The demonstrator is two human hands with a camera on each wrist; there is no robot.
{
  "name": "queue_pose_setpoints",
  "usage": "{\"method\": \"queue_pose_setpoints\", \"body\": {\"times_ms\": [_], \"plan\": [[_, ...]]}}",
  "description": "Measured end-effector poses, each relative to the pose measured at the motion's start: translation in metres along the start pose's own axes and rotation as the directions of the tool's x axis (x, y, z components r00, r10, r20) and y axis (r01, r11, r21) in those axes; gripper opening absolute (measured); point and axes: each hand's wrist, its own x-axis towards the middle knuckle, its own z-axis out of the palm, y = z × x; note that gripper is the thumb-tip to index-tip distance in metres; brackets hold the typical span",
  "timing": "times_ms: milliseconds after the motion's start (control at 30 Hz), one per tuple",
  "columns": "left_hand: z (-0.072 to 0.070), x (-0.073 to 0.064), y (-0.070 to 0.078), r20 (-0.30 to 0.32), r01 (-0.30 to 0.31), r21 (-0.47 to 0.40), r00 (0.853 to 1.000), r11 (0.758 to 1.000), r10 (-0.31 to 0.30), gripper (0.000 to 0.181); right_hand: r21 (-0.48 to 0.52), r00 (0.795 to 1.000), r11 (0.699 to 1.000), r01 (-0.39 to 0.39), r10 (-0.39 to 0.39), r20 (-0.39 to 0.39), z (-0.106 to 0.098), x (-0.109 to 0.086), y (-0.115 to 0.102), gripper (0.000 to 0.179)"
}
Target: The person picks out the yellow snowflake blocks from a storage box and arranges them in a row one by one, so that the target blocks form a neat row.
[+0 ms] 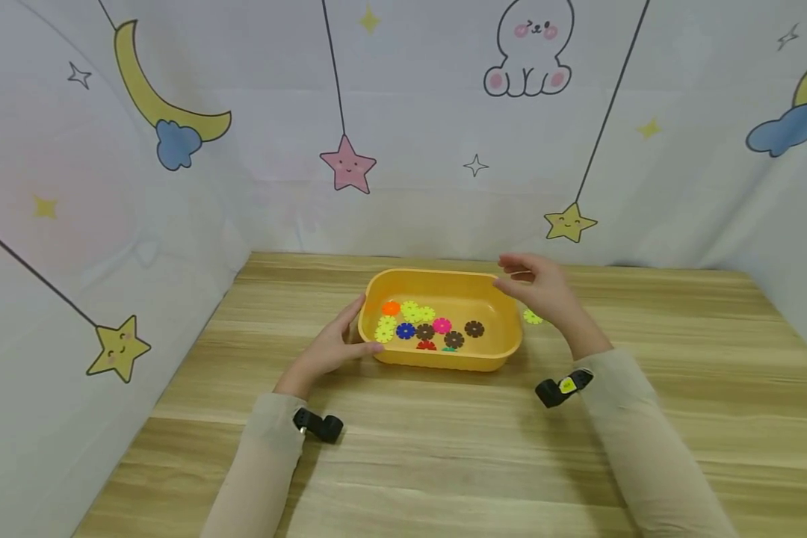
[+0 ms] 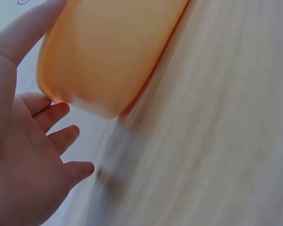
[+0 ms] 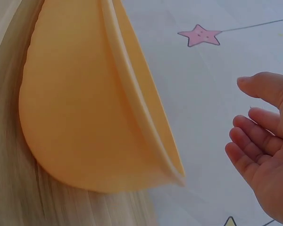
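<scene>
A yellow plastic bin (image 1: 444, 360) stands on the wooden table with several snowflake building discs inside: yellow-green, orange (image 1: 391, 308), blue (image 1: 406, 331), pink (image 1: 442, 326), brown (image 1: 474, 329), red and teal. At its left end my left hand (image 1: 328, 350) holds the bin, thumb on the front rim and index finger at the far side; the left wrist view shows the other fingers loose beside the wall. My right hand (image 1: 543, 288) hovers above the bin's right back corner, fingers relaxed and apart from it. The right wrist view shows nothing in that hand (image 3: 269, 146).
One yellow-green disc (image 1: 532, 317) lies on the table (image 1: 430, 448) just right of the bin, partly behind the right hand. A pale curtain (image 1: 430, 217) printed with stars and moons hangs behind the table and along its left side.
</scene>
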Motion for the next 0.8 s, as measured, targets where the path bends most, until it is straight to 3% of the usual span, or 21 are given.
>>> {"method": "queue_pose_setpoints", "body": {"times_ms": [800], "plan": [[0.001,0.004,-0.009,-0.007,-0.009,0.001,1.000,1.000,0.009,0.098,0.049,0.986,0.992,0.118,-0.122,0.112,0.067,0.022,-0.023,0.049]]}}
